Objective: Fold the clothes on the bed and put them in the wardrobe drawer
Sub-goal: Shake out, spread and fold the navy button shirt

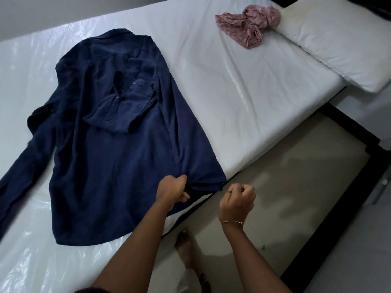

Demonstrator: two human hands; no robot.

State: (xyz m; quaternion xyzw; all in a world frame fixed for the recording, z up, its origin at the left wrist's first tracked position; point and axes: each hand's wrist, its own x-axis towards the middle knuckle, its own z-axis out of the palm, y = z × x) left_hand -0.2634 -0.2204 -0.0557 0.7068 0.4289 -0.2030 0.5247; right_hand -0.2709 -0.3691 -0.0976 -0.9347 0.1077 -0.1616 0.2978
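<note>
Nearest the bed edge, left hand (172, 190) pinches the hem of the navy shirt (118, 132); right hand (238, 198) hangs beside it over the floor, fist curled, holding nothing. Shirt lies spread on the bed (243, 85), one sleeve folded across: folding barely begun. Farther off, pink garment (250, 24) sits crumpled by the pillow (338, 41), untouched. Wardrobe drawer not in view.

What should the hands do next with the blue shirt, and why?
Probably fold the right side over the middle. The navy shirt lies flat on the bed, one sleeve already folded across it. The left hand grips its hem corner; the right hand is curled beside it, holding nothing visible.
</note>
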